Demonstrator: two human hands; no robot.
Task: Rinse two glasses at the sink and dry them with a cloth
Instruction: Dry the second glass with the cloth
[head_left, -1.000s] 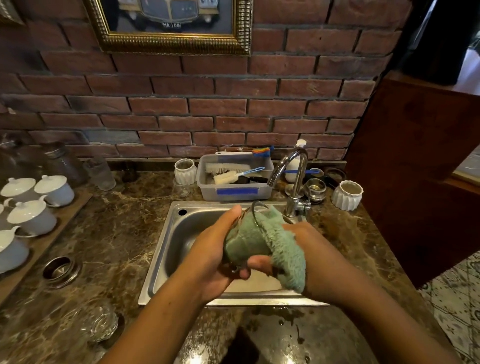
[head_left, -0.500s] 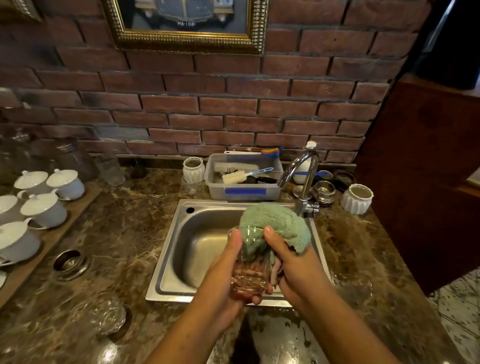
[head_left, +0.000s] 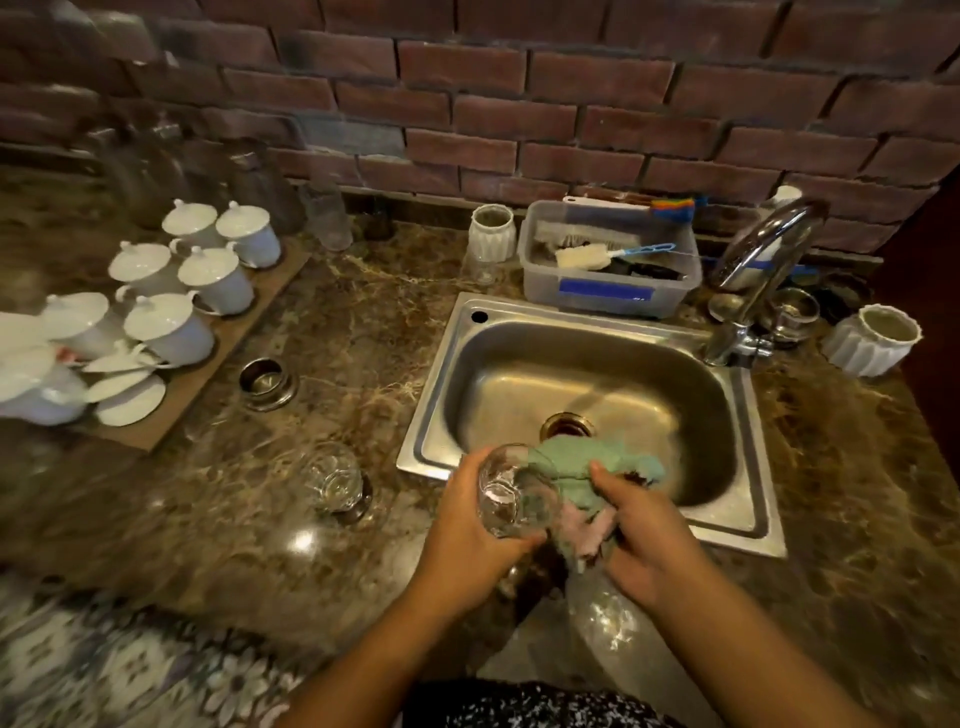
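Note:
My left hand (head_left: 470, 530) grips a clear glass (head_left: 506, 496), tilted on its side over the front rim of the steel sink (head_left: 748, 467). A green cloth (head_left: 587, 478) is bunched against the glass's right side, and my right hand (head_left: 639, 535) holds it with fingers curled into it. A second clear glass (head_left: 332, 480) stands on the marble counter (head_left: 332, 332) left of the sink, apart from both hands. The tap (head_left: 748, 270) at the sink's back right shows no water running.
A wooden board (head_left: 208, 374) with several lidded white cups sits at the left. A metal ring (head_left: 267, 382) lies on the counter. A grey tub of brushes (head_left: 608, 260) and white ribbed pots (head_left: 872, 340) stand behind the sink, below the brick wall.
The view has tilted down and shifted left. Both hands have come lower and nearer, to the sink's front rim. The glass is now tilted on its side with the cloth at its right.

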